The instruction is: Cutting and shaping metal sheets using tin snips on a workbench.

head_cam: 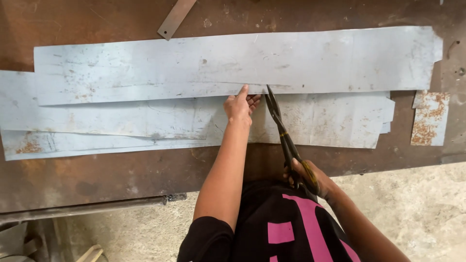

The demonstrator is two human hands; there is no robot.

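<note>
On the rusty surface [121,170], the left hand [239,106] presses flat on a metal sheet [145,119]; the right hand [310,178] grips tin snips [284,133] cutting it.

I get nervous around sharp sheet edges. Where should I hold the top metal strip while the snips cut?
Probably flat on top of the top metal strip, beside the snips, reaching from the near side as the left hand does; its thin cut edges look sharp.
</note>
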